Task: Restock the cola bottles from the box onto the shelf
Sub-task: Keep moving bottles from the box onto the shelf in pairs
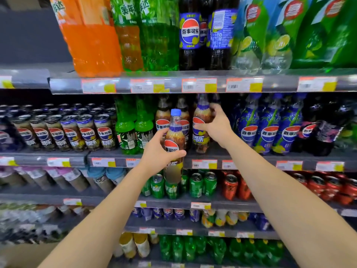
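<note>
while a person restocks a supermarket drinks aisle, a row of dark cola cans with red, white and blue logos (87,130) fills the left of the grey metal middle shelf (249,159), with two bright green plastic soda bottles (133,128) just beside them. next along, the left hand (158,151) wraps fingers and thumb round the belly of a brown plastic cola bottle with a pale blue cap (174,130), holding it upright in front of the shelf edge, not yet set down. to its right, the right hand (214,125) grips a second brown cola bottle with a purple neck band (201,140), which appears to stand at the front of the shelf, tilted slightly, with more of its kind behind it. further right stand blue-wrapped cola bottles (268,132). the box named in the task is out of view. the step in hand looks to be placement: one bottle being seated in its lane, the other waiting. the next move would likely call for the right hand to make room and the left to lift its bottle over the price-tag rail (204,163) and stand it among the colas without knocking its neighbours.
</note>
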`<state>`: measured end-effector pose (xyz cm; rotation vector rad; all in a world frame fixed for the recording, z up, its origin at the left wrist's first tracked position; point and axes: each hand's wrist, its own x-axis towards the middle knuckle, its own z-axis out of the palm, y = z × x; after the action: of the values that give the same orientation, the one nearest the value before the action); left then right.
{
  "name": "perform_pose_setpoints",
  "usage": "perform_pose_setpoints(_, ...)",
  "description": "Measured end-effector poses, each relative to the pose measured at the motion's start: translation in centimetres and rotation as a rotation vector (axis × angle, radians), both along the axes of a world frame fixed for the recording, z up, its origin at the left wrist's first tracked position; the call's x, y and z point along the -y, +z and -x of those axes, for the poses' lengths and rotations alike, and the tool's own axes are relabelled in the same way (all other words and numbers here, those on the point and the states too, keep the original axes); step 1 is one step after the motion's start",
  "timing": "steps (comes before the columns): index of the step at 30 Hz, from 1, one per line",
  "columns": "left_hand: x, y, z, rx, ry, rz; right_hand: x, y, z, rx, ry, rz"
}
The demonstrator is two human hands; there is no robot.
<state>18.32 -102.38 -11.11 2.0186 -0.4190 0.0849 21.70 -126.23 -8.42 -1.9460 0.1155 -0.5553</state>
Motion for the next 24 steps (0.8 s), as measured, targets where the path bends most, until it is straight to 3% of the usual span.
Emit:
perform_pose_setpoints(14, 0.4, -0.6, -0.6, 0.045, 0.013, 0.005, 0.7, -2.7, -4.0, -0.103, -0.051, 0.058)
perform_pose_setpoints(19, 0.7, -0.5, -0.6, 0.042, 0.008, 0.007, 0.5, -2.3, -3.1, -0.105, -0.051, 0.128)
perform_pose_setpoints(24, 1.7, -0.8, -0.8, 0.040, -0.026, 0.023, -0.1, -1.4, -0.3, -0.116, -0.126, 0.076)
